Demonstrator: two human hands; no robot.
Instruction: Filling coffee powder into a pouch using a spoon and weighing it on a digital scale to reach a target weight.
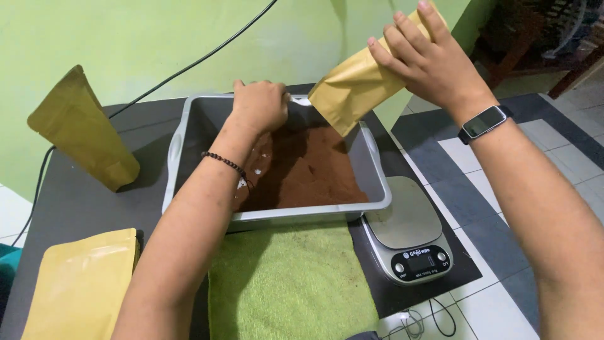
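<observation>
- Green towel point(289, 286): lies flat at 6 o'clock on the dark table point(75, 201), its far edge under the near rim of the tub.
- Flat yellow pouch point(82, 286): lies at 8 o'clock, at the table's near left corner.
- Kitchen scale point(409, 236): sits at 4 o'clock, just beside the tub's near right corner; its metal platform carries nothing.
- Grey plastic tub point(182, 141): sits at the centre of the table. It holds a bed of brown powder point(308, 173), heaped toward the right side and thinner at the left.
- Left hand point(259, 104): reaches into the tub at its far edge, fingers curled down in a closed grip. What they hold is hidden, so it cannot be told.
- Right hand point(428, 60): at 1 o'clock, fingers wrapped around a tan paper bag point(355, 85) and closed on it. The bag is tilted, its lower end over the far right corner of the tub, just above the powder.
- Standing yellow pouch point(82, 126): at 10 o'clock, upright against the green wall point(151, 38), well apart from the tub.
</observation>
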